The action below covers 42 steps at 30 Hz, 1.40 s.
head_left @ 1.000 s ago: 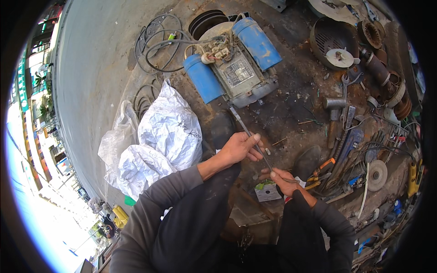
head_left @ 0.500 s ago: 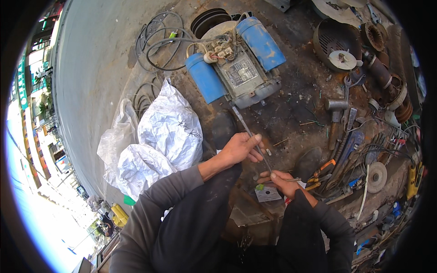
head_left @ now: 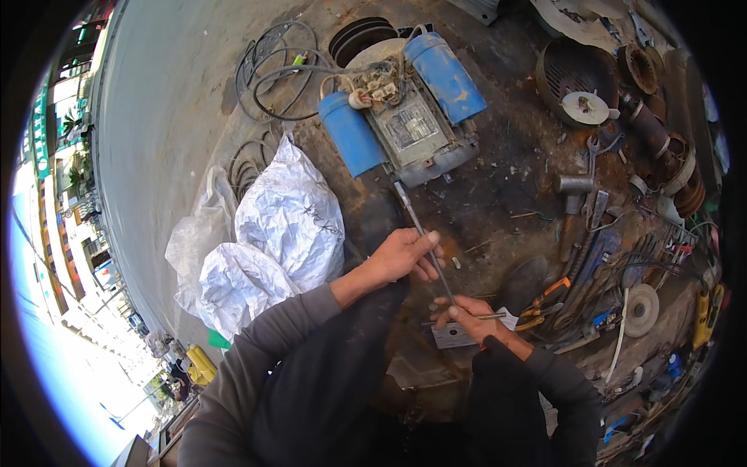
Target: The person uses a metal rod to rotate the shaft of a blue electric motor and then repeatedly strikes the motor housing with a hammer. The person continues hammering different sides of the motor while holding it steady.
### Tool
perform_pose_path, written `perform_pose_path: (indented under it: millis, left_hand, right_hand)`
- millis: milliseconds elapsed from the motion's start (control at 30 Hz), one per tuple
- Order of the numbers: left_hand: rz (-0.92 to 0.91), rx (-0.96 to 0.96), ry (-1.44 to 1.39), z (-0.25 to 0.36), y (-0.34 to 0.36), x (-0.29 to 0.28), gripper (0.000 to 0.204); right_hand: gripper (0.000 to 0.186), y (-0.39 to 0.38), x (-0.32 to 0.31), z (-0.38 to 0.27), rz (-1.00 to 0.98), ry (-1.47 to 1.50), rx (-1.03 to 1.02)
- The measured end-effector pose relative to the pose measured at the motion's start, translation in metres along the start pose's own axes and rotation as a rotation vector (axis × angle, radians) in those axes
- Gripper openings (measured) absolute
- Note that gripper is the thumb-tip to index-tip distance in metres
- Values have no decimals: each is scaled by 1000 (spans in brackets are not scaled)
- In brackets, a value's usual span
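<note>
Head view: left hand (head_left: 405, 255) and right hand (head_left: 471, 315) grip a rod (head_left: 424, 237) aimed at the motor (head_left: 408, 128); next, careful alignment seems needed.

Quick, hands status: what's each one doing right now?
Left hand: closed around a long thin grey metal rod.
Right hand: closed on the rod's lower end, also pinching a short thin metal pin.

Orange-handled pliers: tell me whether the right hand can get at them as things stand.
Probably yes: the orange-handled pliers lie uncovered just beside the right hand, but that hand already grips the long metal rod and a thin pin, so it isn't free.
</note>
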State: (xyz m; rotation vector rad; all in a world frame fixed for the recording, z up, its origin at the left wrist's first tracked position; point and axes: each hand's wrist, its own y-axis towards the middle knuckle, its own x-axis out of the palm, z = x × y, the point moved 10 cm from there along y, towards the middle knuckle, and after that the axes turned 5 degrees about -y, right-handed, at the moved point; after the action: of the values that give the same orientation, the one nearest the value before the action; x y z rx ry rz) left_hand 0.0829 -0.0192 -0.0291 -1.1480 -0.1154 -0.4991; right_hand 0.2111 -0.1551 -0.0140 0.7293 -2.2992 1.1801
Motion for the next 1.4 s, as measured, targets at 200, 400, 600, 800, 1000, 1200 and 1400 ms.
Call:
perform_pose_path:
  millis: [200,400,600,800,1000,1200,1400]
  left_hand:
    - [-57,30,15,1,-1,2,49]
    - [-63,-32,11,-2,2,6,41]
    - [-2,-102,48,-10,7,1,33]
    - [-71,28,-11,-2,5,-2,26]
    - [-276,30,-360,4,0,12,26]
    - [-295,36,-599,9,6,12,27]
    - [-293,73,-661,7,17,6,25]
  right_hand:
    - [32,-4,-3,0,41,-256,13]
    - [21,4,-17,-38,292,-998,-299]
    - [30,22,7,-34,160,-1500,-60]
    - [35,48,0,-52,-131,-992,118]
    - [19,52,-7,-49,-141,-436,247]
    - [28,44,-19,-78,92,-934,193]
    - [31,59,-15,-83,28,-743,142]
